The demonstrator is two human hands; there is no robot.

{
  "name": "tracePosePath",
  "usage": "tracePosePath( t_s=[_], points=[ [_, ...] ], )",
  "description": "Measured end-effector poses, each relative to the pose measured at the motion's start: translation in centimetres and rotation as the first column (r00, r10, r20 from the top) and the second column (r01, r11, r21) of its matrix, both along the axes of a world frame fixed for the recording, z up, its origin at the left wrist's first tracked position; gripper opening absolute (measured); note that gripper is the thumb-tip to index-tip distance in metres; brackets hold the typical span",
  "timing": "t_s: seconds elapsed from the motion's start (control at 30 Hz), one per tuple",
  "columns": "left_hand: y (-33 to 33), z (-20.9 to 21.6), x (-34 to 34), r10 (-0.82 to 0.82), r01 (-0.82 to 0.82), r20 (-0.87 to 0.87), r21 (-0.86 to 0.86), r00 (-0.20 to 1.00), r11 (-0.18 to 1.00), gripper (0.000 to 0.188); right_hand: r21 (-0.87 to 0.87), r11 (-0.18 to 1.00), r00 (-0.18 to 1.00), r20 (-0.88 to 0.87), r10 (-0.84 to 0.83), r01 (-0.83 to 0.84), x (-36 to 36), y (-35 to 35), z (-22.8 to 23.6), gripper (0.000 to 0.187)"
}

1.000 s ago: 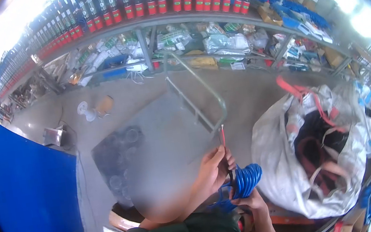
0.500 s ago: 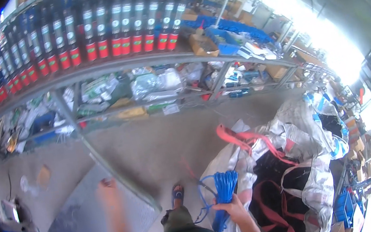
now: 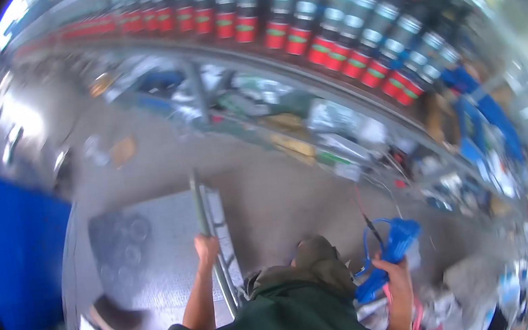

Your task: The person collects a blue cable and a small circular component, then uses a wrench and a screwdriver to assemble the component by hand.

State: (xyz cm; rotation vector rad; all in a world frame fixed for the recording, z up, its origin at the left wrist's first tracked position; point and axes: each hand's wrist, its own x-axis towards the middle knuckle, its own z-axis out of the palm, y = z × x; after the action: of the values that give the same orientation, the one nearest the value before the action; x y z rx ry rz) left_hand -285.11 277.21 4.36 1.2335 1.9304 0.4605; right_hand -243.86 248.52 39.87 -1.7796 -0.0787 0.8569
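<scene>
- Grey floor (image 3: pixel 264 209) filled the middle of the head view, my one window on the place. Beyond it ran a long shelf (image 3: pixel 290 65) of dark cylinders (image 3: pixel 245 17) with red lower ends, partly blurred on my feed; a blue panel (image 3: pixel 21 256) stood at the left rim.
- Same view, left side: I saw the left hand (image 3: pixel 207 247) closed around the upright handle rail (image 3: pixel 199 205) at the edge of a flat platform (image 3: pixel 162 262).
- Same view, right side: the right hand (image 3: pixel 394 270) gripped a blue coil (image 3: pixel 402 237) by its middle, raised, tilted and well apart from the rail. A thin loose end (image 3: pixel 373 229) stuck up just beside it, dark low down and reddish toward the tip.
- For good handling, I judged that the right fingers needed to wrap every loop, snug without kinking them, since a slack grip could let some slip.
- I would have wanted that loose end well away from the rail, where it might snag.
- On the left, I reckoned a full wrap around the tube gave steadier control than fingertips.
</scene>
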Motion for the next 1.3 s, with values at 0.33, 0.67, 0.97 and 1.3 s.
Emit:
tracePosePath(
  t_s=[0.33,0.67,0.97,1.3],
  points=[
    [16.9,13.1,11.3,0.022,-0.052,-0.138,-0.221,0.99,0.974,0.068,0.029,0.782,0.783,0.004,0.622,-0.622,9.6,37.9,-5.7,0.045],
    [21.7,13.2,8.8,0.502,-0.49,0.022,-0.187,0.865,0.852,0.065,-0.09,-0.158,-0.173,0.204,0.963,-0.983,-6.4,82.1,-5.6,0.04],
    [64.8,31.4,-6.4,-0.059,-0.458,0.72,0.5,0.692,0.735,0.074,-0.238,-0.585,-0.421,0.886,0.196,-0.775,-38.2,106.8,6.6,0.07],
    [82.6,16.7,-37.2,0.582,-0.708,0.628,-0.068,0.517,0.703,0.023,0.212,-0.281,-0.288,-0.002,0.958,-0.936,-53.9,141.3,-10.1,0.027]
  ],
)
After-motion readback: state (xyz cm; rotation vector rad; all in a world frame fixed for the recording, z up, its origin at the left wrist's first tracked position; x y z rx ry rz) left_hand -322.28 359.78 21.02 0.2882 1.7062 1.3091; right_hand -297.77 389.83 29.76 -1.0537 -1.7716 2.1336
